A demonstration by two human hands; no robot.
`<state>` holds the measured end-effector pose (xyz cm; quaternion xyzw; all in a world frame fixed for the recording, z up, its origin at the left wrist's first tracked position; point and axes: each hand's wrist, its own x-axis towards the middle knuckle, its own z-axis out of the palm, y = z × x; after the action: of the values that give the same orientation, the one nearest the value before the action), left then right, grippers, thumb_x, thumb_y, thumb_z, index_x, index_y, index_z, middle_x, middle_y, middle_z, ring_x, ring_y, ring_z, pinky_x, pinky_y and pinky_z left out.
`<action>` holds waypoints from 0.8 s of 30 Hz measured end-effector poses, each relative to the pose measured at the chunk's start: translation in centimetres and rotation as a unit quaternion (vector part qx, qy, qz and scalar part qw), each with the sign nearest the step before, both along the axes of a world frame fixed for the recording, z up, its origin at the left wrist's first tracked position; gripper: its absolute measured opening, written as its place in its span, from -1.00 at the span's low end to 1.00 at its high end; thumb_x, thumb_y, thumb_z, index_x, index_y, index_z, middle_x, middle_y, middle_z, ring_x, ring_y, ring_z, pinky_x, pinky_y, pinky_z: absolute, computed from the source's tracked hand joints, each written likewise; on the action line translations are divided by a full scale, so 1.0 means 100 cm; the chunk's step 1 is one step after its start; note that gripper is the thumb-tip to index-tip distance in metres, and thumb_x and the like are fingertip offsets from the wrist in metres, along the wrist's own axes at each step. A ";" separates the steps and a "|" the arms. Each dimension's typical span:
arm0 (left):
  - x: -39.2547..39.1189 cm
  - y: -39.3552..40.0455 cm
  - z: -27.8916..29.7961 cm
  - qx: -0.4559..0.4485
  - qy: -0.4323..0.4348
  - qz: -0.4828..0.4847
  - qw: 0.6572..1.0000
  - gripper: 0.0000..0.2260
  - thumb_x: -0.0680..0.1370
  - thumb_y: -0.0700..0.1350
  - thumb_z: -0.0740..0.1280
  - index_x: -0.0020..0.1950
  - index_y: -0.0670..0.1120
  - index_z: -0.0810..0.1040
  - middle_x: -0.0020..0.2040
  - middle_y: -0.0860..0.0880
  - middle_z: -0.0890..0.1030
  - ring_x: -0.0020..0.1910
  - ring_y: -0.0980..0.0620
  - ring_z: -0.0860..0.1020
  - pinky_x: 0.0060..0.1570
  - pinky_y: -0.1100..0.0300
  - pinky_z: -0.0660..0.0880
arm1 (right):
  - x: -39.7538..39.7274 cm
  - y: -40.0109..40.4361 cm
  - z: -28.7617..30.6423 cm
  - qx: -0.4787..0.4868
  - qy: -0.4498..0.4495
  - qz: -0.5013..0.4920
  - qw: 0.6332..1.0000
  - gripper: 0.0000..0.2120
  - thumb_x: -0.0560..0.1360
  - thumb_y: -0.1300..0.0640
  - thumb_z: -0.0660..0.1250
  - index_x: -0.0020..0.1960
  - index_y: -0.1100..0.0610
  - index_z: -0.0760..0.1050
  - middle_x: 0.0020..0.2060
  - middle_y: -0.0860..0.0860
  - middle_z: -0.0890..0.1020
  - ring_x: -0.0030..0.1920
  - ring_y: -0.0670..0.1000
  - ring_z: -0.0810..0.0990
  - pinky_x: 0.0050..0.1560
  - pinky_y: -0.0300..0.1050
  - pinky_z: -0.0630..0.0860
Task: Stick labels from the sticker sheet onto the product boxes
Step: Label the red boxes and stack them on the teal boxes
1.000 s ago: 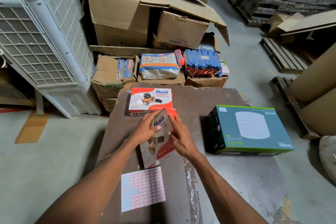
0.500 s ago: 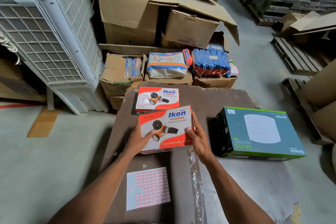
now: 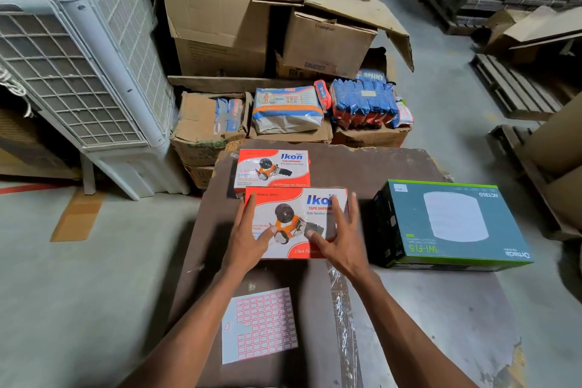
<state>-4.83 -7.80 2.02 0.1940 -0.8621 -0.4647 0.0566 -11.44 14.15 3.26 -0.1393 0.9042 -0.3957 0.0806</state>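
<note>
Red-and-white cardboard fills the centre of the brown tabletop (image 3: 409, 167), where a tape-dispenser box (image 3: 296, 222) lies flat, printed face up, just in front of a second, matching box (image 3: 272, 167). The left hand (image 3: 248, 246) rests along its near-left edge with straight fingers, thumb on the printed face; the right hand (image 3: 341, 236) is spread with relaxed fingers over the right side, and whether it presses the box or hovers just above cannot be told. Neither hand holds a label.

The sticker sheet (image 3: 259, 324), a grid of pink-bordered labels with some already gone from its left part, lies near the tabletop's front edge, apart from the boxes. A teal router box (image 3: 453, 224) sits to the right.

The risks look modest. The glossy box may slide when a label is pressed on it unless one hand steadies it. The sheet, unweighted, could lift or skid while a small label is peeled. A label set down crooked or creased over the print would be hard to lift cleanly.
</note>
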 end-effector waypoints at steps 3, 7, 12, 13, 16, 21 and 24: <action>0.003 0.001 -0.001 -0.027 -0.004 -0.013 1.000 -0.19 0.57 -0.05 0.45 0.66 0.10 0.01 0.67 0.09 -0.04 0.58 0.03 0.20 0.20 0.19 0.45 | -0.001 0.005 -0.005 0.011 -0.002 0.015 1.000 -0.01 0.43 -0.37 0.41 0.67 -0.07 0.01 0.63 -0.16 -0.31 0.55 -0.13 0.05 0.40 -0.02 0.36; 0.004 0.008 -0.006 -0.032 -0.032 -0.048 0.998 -0.17 0.54 -0.06 0.48 0.66 0.05 0.03 0.67 0.13 -0.11 0.58 0.07 0.19 0.14 0.46 0.38 | -0.008 0.019 -0.009 0.011 -0.047 0.007 0.999 -0.05 0.46 -0.33 0.43 0.67 -0.06 0.05 0.65 -0.19 -0.15 0.57 0.03 0.27 0.40 0.12 0.44; -0.006 0.034 -0.001 -0.019 -0.025 -0.073 0.997 -0.26 0.56 -0.01 0.46 0.64 0.07 0.14 0.67 0.15 -0.07 0.56 0.09 0.21 0.17 0.32 0.41 | -0.025 0.048 -0.008 0.024 -0.042 -0.005 0.999 -0.12 0.47 -0.32 0.42 0.65 -0.08 0.13 0.64 -0.25 -0.08 0.55 0.00 0.31 0.42 0.09 0.41; -0.012 0.041 0.003 -0.018 -0.017 -0.076 0.997 -0.27 0.56 -0.01 0.46 0.64 0.07 0.15 0.67 0.15 -0.07 0.56 0.08 0.22 0.19 0.29 0.43 | -0.031 0.055 -0.006 0.022 -0.041 -0.007 0.999 -0.12 0.47 -0.32 0.42 0.65 -0.08 0.13 0.64 -0.24 -0.07 0.56 0.00 0.30 0.43 0.10 0.42; -0.038 0.064 0.015 -0.028 0.001 -0.086 0.996 -0.28 0.57 0.01 0.45 0.64 0.10 0.16 0.67 0.16 -0.10 0.59 0.02 0.20 0.32 0.14 0.44 | -0.053 0.083 0.007 0.015 -0.025 -0.010 1.000 -0.13 0.47 -0.33 0.42 0.64 -0.10 0.14 0.65 -0.23 -0.08 0.58 0.02 0.25 0.44 0.14 0.42; -0.091 0.122 0.037 -0.027 -0.007 -0.130 0.991 -0.28 0.57 0.08 0.42 0.64 0.14 0.13 0.66 0.16 -0.15 0.63 -0.02 0.07 0.44 -0.07 0.40 | -0.095 0.149 0.029 0.027 -0.010 -0.038 0.999 -0.14 0.46 -0.33 0.43 0.63 -0.12 0.17 0.65 -0.22 -0.04 0.57 0.04 0.27 0.44 0.16 0.42; -0.120 0.166 0.041 -0.016 -0.009 -0.165 0.986 -0.28 0.58 0.12 0.41 0.65 0.12 0.12 0.66 0.15 -0.16 0.63 0.03 0.03 0.47 -0.02 0.30 | -0.120 0.198 0.035 0.036 -0.012 -0.056 0.998 -0.08 0.38 -0.44 0.38 0.62 -0.13 0.20 0.65 -0.22 -0.01 0.56 0.04 0.30 0.40 0.22 0.45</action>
<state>-16.80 8.82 6.09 0.0523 -0.8903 -0.4517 -0.0259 -23.48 33.97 6.79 -0.0807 0.9233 -0.3682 0.0739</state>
